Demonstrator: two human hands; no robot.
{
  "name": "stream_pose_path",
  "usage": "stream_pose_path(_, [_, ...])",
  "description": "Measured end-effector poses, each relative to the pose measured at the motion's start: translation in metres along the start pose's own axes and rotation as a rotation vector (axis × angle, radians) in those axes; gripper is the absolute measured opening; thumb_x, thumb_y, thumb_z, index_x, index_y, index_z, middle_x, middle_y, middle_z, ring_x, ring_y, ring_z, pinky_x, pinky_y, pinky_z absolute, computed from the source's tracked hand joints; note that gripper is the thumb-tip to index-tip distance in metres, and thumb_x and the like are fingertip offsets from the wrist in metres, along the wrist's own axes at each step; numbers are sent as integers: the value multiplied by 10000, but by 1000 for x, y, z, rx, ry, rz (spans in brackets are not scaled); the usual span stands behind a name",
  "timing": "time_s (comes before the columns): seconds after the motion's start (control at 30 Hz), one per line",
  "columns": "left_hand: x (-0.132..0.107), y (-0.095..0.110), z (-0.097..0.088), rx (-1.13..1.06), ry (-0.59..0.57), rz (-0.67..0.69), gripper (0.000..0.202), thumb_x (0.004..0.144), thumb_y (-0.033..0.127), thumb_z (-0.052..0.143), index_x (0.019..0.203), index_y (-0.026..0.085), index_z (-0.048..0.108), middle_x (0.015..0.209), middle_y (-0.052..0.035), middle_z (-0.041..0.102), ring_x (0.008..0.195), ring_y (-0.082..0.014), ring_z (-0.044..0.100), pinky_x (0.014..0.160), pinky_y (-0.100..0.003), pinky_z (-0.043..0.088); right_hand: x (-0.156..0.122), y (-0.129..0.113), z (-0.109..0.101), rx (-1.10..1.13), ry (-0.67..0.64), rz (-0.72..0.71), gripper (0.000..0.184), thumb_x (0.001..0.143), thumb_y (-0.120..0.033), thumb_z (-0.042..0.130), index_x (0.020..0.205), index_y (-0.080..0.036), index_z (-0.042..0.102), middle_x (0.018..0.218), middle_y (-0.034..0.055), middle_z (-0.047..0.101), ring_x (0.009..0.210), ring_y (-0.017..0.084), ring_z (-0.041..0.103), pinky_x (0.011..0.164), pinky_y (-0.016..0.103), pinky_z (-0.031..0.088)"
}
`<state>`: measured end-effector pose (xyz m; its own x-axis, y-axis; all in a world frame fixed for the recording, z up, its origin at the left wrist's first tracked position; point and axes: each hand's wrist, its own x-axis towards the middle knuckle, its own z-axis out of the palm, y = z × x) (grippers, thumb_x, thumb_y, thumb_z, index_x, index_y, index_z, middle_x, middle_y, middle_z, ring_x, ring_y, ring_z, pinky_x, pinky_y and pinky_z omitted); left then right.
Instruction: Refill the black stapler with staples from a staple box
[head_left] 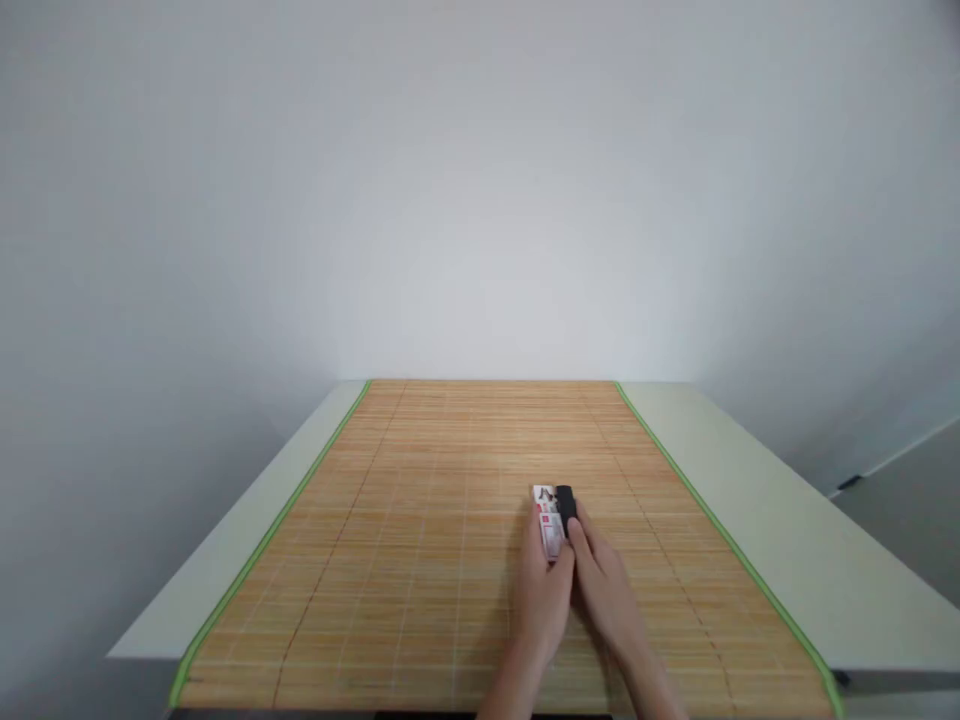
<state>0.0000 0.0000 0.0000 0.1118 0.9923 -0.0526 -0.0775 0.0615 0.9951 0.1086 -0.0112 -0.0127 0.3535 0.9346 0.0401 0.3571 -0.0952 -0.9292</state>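
Reaching in from the near edge of the bamboo mat (pixel 420 560), the left hand (pixel 541 592) laid fingers along a small white-and-red packet (pixel 550 528) right of mid-mat, the right hand (pixel 604 590) touched the black piece (pixel 565 503) beside it, grip unclear; the packet looked light and stiff, best pinched by its long sides.

soft, even light, brightest on the pale wall (pixel 480 250) ahead, fades to grey toward the corners. the left hand (pixel 541 592) and right hand (pixel 604 590) cast only faint shadows on the bamboo mat (pixel 405 560).
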Motion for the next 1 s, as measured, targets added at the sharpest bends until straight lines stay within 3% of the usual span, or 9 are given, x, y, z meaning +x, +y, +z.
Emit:
stream_pose_path(0.1, [-1,2,-31,73,-15,66,704,895,300,666,1549,235,415,1575,-117,476,1438,-275,473,1214,-431,350,-11,-11,23,57,-47,-44,662,1005,-633,415,1522,-227,489,1544,87,504,1441,278,474,1233,488,320])
stream_pose_path(0.23, [-5,1,-48,196,-42,128,698,885,268,654,1543,238,423,1558,-102,500,1416,-263,502,1198,-424,381,-17,-7,32,148,-30,-70,653,1013,-626,414,1526,-228,481,1577,62,461,1492,260,397,1270,492,254])
stream_pose_path(0.4, [-8,-6,-71,433,140,138,616,942,282,556,1542,237,427,1505,-93,561,1381,-267,540,1172,-448,425,-15,3,31,181,9,-36,655,1012,-629,413,1541,-244,458,1612,37,405,1523,254,335,1288,515,201])
stream_pose_path(0.53, [18,-5,-119,651,300,193,609,933,273,571,1527,245,440,1497,-92,568,1343,-275,573,1156,-471,439,-15,1,31,173,-1,-47,644,1022,-614,403,1551,-248,437,1617,34,396,1528,240,326,1292,503,196])
stream_pose_path(0.63, [49,-3,-152,826,275,254,611,918,253,580,1513,204,449,1511,-114,546,1386,-284,524,1186,-481,393,-16,-1,31,167,3,-36,637,1020,-613,414,1544,-253,451,1608,35,414,1520,240,343,1291,492,207])
stream_pose_path(0.7, [61,-2,-161,909,260,278,620,920,265,582,1515,171,434,1535,-140,512,1439,-307,454,1212,-525,338,-16,-1,31,159,7,-29,634,1016,-612,427,1540,-257,457,1601,38,426,1516,245,353,1288,494,218])
stream_pose_path(0.83, [42,3,-134,902,285,357,599,950,309,565,1516,178,418,1561,-146,467,1491,-314,367,1231,-557,283,-15,1,32,160,19,-47,625,1010,-603,450,1534,-264,469,1593,43,441,1506,260,372,1278,509,240])
stream_pose_path(0.93, [10,8,-94,788,63,374,634,920,363,625,1517,279,429,1495,-90,532,1406,-290,473,1181,-482,381,-14,1,32,158,8,-55,616,1010,-597,452,1531,-269,475,1600,42,432,1503,260,378,1277,511,242])
stream_pose_path(1.0, [-4,8,-73,736,1,321,691,859,376,689,1502,293,453,1407,-100,590,1300,-309,557,1107,-465,450,-13,2,31,155,1,-54,617,1011,-595,447,1534,-268,471,1605,45,424,1502,259,381,1276,512,242])
